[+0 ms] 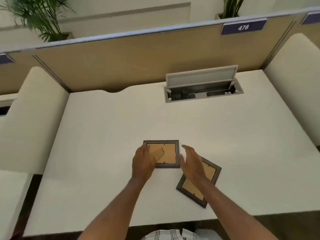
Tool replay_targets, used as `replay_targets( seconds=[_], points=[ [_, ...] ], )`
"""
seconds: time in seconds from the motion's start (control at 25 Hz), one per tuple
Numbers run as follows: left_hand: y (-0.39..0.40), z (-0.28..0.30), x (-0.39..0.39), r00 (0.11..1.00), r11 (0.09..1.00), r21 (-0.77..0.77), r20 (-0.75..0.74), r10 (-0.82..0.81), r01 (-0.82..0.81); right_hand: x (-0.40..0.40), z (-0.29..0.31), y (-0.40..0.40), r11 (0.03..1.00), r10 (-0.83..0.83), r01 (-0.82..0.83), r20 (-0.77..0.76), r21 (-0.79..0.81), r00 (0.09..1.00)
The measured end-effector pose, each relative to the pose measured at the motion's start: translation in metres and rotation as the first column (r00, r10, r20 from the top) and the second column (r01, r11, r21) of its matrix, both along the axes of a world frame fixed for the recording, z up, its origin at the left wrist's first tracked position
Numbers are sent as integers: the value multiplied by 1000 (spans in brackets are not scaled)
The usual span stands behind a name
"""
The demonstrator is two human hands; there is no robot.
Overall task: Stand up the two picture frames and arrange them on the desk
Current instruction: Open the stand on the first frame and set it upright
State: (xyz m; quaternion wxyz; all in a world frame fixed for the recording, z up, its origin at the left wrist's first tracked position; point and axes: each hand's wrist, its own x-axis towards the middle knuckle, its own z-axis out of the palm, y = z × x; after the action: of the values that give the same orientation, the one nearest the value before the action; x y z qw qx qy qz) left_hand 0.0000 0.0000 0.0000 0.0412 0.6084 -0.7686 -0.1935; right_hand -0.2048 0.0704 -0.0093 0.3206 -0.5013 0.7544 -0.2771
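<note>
We see an open grey cable box far right on the smooth cream desk, two dark wooden rectangular picture frames face down, brown backing up, near frame under our open left hand, tilted frame right, partly hidden by our open, empty right hand.

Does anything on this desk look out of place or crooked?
Both picture frames lie face down instead of standing. The near frame sits skewed, unlike the squarer far frame. The cable hatch is propped open.
</note>
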Motion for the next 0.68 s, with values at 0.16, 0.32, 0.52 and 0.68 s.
replay_targets(
  seconds=[0.16,0.32,0.52,0.68],
  points=[
    [8,-22,2,996,993,112,82,-45,36,28,-14,-2,972,-161,114,234,205,959],
    [6,-36,3,988,983,164,116,-104,84,41,-21,-1,942,-260,182,272,280,926],
    [-6,-40,-2,979,980,173,158,-131,103,39,-18,-8,858,-488,306,466,413,738],
    [-21,-34,-8,990,974,224,140,-33,1,30,-18,-13,771,-636,362,613,524,469]
  ],
)
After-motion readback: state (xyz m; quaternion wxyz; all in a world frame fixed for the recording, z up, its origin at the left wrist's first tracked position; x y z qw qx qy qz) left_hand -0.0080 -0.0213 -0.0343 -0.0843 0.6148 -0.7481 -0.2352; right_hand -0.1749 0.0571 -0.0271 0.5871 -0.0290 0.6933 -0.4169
